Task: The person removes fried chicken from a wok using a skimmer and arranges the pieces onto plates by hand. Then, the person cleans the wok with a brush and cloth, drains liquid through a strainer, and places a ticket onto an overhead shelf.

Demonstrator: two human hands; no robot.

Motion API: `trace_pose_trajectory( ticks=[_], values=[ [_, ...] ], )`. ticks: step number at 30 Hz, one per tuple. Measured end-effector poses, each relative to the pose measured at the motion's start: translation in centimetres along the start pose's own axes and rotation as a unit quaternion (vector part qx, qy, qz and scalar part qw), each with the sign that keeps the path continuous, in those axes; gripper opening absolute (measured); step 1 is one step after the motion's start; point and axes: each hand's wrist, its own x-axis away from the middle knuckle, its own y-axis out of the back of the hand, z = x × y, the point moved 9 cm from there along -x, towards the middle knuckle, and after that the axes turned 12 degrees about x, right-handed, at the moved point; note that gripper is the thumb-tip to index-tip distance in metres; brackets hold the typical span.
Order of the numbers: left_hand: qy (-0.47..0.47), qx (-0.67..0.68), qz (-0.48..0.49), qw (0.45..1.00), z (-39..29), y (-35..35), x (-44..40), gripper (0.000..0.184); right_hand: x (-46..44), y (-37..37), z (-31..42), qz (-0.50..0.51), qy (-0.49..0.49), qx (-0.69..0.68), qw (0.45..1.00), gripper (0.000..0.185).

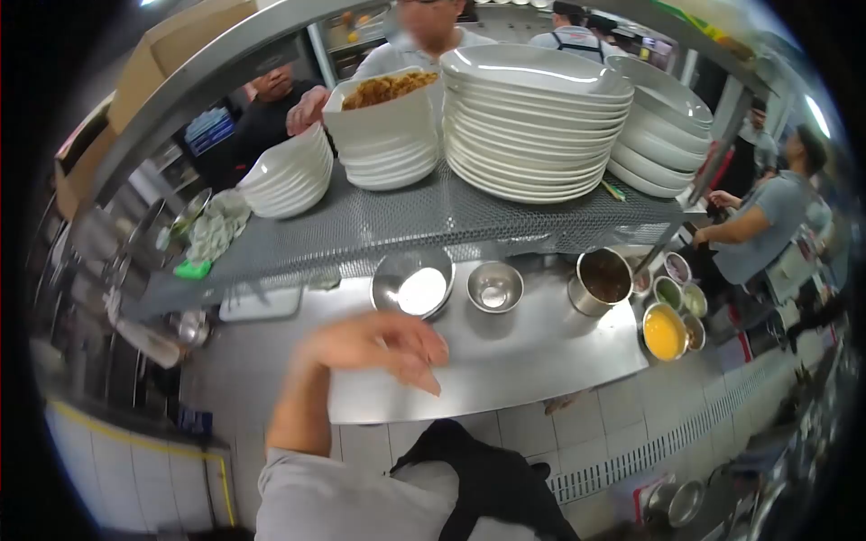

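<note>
My left hand (pixel 383 347) reaches over the steel counter (pixel 541 361), its fingers loosely bent and apart, with nothing seen in them. Just beyond it is a large metal bowl (pixel 385 287) with a bright white area inside. A smaller metal bowl (pixel 513 290) sits to the right of that. Farther right stands a metal pot (pixel 586 298) of dark brown contents. A container of yellow-orange sauce (pixel 664 332) is beside the counter's right end, among several small containers. My right hand is out of view.
A perforated shelf (pixel 361 230) above the counter carries stacked round plates (pixel 532 135), square dishes (pixel 388 153) topped with brown food, bowls (pixel 658 149) and a cloth (pixel 219 225). Across it, a co-worker's hand (pixel 307 110) is near the dishes. Another person (pixel 767 225) stands at right.
</note>
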Motion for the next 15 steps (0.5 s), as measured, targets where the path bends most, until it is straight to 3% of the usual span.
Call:
trace_pose_trajectory(
  ticks=[1, 2, 3, 4, 6, 8, 9, 10, 14, 15],
  values=[
    [-0.145, -0.11, -0.136, 0.974, -2.6, 3.4, 2.2, 0.035, -2.0, 2.8, 1.0, 0.003, 0.024, 0.014, 1.0, 0.025],
    [-0.209, -0.019, -0.254, 0.944, -6.1, 5.3, 4.7, 0.041, -4.1, 5.7, 2.3, 0.004, 0.051, 0.021, 0.998, 0.024],
    [-0.211, -0.045, -0.384, 0.898, -9.3, 6.6, 7.1, 0.039, -6.3, 9.1, 3.5, 0.002, 0.078, 0.027, 0.997, 0.023],
    [-0.246, -0.068, -0.432, 0.865, -11.8, 8.1, 8.5, 0.034, -8.1, 12.7, 5.0, -0.002, 0.108, 0.029, 0.994, 0.022],
    [-0.206, -0.201, -0.579, 0.763, -14.6, 11.1, 11.8, 0.028, -13.6, 21.9, 9.7, -0.042, 0.21, 0.014, 0.977, 0.02],
    [-0.178, -0.323, -0.631, 0.682, -13.8, 17.5, 15.3, 0.039, -16.9, 32.4, 14.9, -0.104, 0.277, -0.046, 0.954, 0.018],
    [-0.17, -0.346, -0.635, 0.67, -13.5, 20.3, 16.1, 0.044, -18.8, 36.7, 16.7, -0.123, 0.173, -0.144, 0.967, 0.019],
    [-0.156, -0.366, -0.64, 0.657, -13.1, 21.9, 17.2, 0.048, -18.5, 40.1, 20.0, -0.137, 0.193, -0.155, 0.959, 0.022],
    [0.013, -0.395, -0.67, 0.629, -14.4, 25.2, 17.1, 0.058, -16.7, 45.4, 26.3, -0.182, 0.187, -0.151, 0.953, 0.022],
    [-0.024, -0.461, -0.63, 0.625, -15.6, 26.4, 16.3, 0.055, -16.4, 44.6, 26.8, -0.163, 0.197, -0.146, 0.956, 0.019]
  ],
)
